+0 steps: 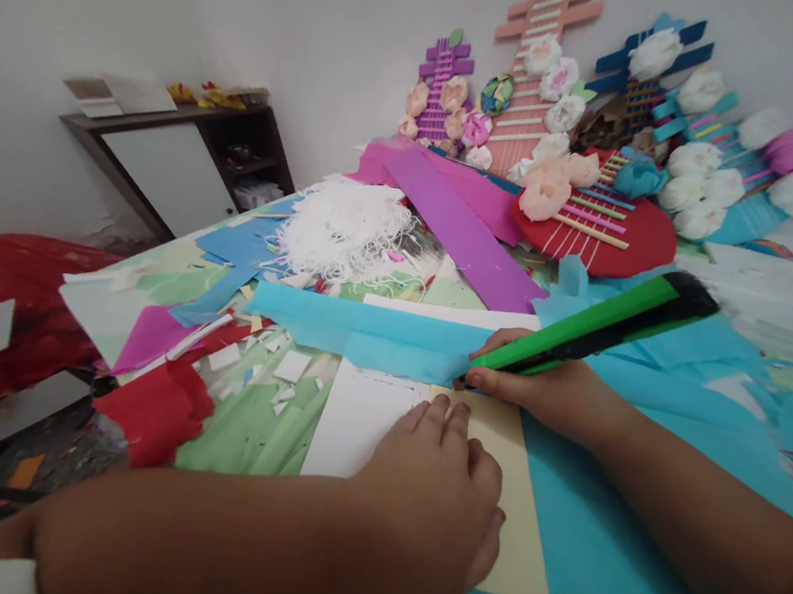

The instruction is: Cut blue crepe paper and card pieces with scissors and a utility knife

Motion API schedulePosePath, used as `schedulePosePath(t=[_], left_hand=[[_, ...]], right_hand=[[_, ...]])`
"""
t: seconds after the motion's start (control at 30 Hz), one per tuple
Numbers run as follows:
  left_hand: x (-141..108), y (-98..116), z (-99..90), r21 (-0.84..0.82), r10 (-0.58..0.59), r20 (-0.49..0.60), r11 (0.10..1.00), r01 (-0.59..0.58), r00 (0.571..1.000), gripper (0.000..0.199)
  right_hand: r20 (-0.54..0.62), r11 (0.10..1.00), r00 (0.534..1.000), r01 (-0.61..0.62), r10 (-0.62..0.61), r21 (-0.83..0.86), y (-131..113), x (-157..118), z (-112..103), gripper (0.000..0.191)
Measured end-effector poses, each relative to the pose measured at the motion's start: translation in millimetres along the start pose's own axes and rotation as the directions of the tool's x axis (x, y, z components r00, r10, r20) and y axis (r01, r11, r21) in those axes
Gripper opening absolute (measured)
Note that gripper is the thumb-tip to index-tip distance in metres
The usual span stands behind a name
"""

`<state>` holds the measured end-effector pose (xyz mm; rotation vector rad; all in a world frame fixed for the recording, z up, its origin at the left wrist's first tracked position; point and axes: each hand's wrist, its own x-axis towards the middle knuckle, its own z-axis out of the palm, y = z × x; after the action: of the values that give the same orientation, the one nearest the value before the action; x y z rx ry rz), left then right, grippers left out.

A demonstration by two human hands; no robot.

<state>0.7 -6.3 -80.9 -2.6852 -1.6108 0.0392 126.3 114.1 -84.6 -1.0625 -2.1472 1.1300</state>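
Note:
My right hand [559,393] grips a green and black utility knife [575,322], with its front end down at the edge of a light blue crepe paper strip [390,337]. The strip lies across a white sheet [351,421] and a cream sheet [525,552]. On these sheets, just below the strip, my left hand [437,486] presses down with its fingers stretched forward. The blade tip is hidden by the right fingers. Under the sheets and to the right spreads a larger piece of light blue crepe paper [623,578].
White shredded paper [346,233] heaps beyond the strip, next to a purple strip [455,221]. Guitar-shaped crafts with paper flowers, one of them red [641,242], lean at the back wall. Paper scraps [291,367] litter the left side. A low cabinet [160,166] stands beyond.

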Motion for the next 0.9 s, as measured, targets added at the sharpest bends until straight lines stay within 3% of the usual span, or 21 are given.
schedulePosePath(t=[0.53,0.9], left_hand=[[1.2,-3.2,2.0,0.015,0.036,-0.053,0.999,-0.035,0.998,0.044],[1.3,-1.3,5.0,0.016,0.050,-0.067,0.999,-0.049,0.996,0.048]], right_hand=[[-0.037,0.995,0.999,0.035,-0.032,0.089,5.8,-1.3,-5.1,0.026],[0.016,0.999,1.000,0.018,-0.018,-0.037,-1.1,-2.5,-3.6,0.028]])
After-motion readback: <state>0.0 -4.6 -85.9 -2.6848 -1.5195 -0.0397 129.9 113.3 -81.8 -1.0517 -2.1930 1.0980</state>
